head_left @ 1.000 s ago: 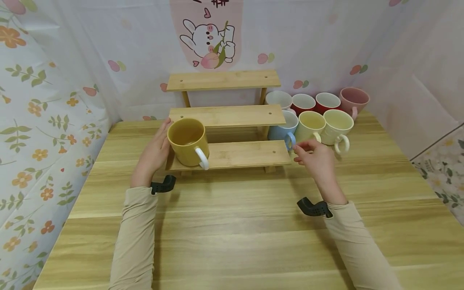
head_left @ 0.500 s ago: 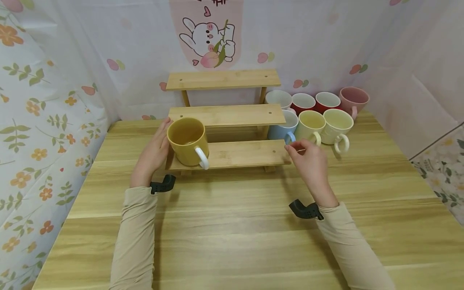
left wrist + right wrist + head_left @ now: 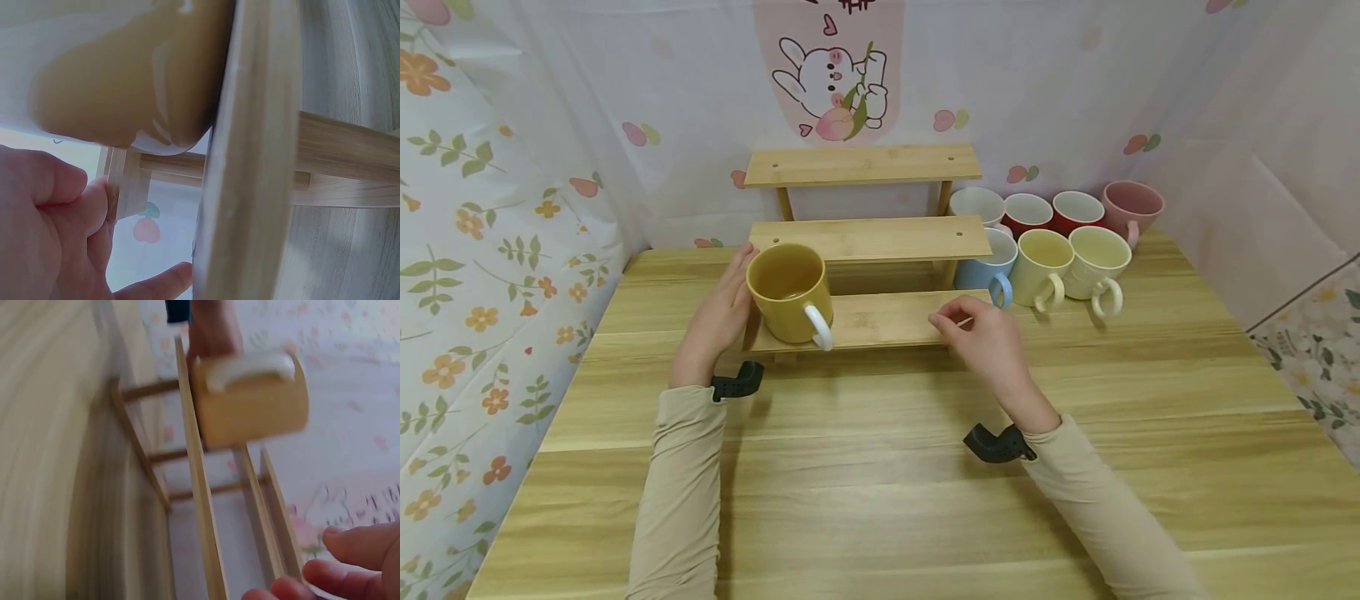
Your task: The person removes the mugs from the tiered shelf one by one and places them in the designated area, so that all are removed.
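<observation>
A mustard-yellow mug [image 3: 784, 304] with a white handle stands upright on the left end of the lowest tier of a three-tier wooden shelf [image 3: 887, 321]. My left hand [image 3: 715, 321] is beside the mug at the shelf's left side. In the left wrist view its fingers [image 3: 159, 284] reach to the shelf's boards, close by the mug's side [image 3: 125, 81]. My right hand [image 3: 988, 342] is over the right part of the lowest tier, thumb and fingers loosely bent, holding nothing. In the right wrist view its fingers [image 3: 350, 581] are apart from the mug [image 3: 250, 412].
Several mugs stand in two rows to the right of the shelf, among them a light blue mug [image 3: 977, 273], a pale yellow mug [image 3: 1032, 271], a cream mug [image 3: 1090, 271] and a pink mug [image 3: 1127, 208]. A patterned curtain [image 3: 685, 108] hangs behind the table [image 3: 850, 500].
My right hand has moved left from beside the light blue mug's handle to over the lowest tier. The left hand and the mustard-yellow mug have stayed in place.
</observation>
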The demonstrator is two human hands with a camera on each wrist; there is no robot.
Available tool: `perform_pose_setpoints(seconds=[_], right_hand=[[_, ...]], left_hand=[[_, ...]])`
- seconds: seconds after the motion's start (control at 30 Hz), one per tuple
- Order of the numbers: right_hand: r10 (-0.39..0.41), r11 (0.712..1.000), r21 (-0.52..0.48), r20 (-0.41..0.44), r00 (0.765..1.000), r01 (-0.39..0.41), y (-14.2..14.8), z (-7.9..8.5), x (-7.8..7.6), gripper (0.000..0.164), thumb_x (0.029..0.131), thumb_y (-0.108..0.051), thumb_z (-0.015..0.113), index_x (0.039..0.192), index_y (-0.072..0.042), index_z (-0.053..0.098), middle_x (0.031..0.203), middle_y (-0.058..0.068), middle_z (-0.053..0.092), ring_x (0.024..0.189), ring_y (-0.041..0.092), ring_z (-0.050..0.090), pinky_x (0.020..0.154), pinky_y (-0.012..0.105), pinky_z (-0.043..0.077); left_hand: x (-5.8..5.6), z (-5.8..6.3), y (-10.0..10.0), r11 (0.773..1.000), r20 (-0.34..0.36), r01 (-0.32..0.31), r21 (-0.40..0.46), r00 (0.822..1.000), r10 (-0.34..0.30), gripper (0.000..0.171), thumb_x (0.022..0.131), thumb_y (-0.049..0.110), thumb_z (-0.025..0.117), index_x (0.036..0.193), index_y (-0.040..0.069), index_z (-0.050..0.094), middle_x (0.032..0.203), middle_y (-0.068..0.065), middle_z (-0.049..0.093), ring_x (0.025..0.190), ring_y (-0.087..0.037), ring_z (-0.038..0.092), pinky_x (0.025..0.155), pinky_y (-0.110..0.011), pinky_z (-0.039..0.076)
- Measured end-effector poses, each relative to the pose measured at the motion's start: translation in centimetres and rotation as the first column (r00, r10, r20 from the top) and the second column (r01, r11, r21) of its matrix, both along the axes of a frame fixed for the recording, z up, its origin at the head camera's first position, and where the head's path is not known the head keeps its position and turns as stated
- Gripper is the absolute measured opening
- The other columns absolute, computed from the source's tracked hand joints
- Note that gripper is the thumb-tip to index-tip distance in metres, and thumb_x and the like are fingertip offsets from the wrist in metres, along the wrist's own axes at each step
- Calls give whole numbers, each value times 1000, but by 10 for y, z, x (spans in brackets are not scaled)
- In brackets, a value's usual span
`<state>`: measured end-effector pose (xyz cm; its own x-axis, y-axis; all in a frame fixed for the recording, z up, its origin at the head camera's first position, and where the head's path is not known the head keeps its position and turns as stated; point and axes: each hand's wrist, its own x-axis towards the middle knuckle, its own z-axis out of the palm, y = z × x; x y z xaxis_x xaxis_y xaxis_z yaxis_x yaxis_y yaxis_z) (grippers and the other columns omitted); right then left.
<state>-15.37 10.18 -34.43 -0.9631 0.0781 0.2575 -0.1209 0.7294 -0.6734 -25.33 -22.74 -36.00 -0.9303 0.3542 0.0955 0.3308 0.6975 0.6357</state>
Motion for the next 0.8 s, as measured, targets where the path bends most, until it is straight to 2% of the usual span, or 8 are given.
perform_pose_setpoints(seconds=[0.2,0.63,0.8], right_hand=[[110,994,18,-58,992,-109,-32,1,0,12,85,-20,73,83,-8,71,71,3,69,62,15,62,56,25,48],[289,956,-42,-11,957,-289,-82,13,-5,17,84,-30,74,82,-13,71,77,-4,69,63,10,63,57,19,50],[326,945,-50,10,945,-325,-96,12,-8,20,81,-34,76,83,-14,71,76,-6,67,62,8,63,56,17,50]], left_hand=[[0,-1,-1,1000,10,-1,6,1000,1,54,106,34,18,153,8,17,162,-2,6,149,-24,7,119,-49,12],[-1,-2,-1,1000,3,-5,16,1000,5,54,106,34,18,153,8,17,162,-3,7,149,-24,7,119,-49,12],[0,-2,-1,1000,10,-7,22,1000,7,54,106,34,18,154,9,16,162,-2,6,149,-24,6,119,-50,11]])
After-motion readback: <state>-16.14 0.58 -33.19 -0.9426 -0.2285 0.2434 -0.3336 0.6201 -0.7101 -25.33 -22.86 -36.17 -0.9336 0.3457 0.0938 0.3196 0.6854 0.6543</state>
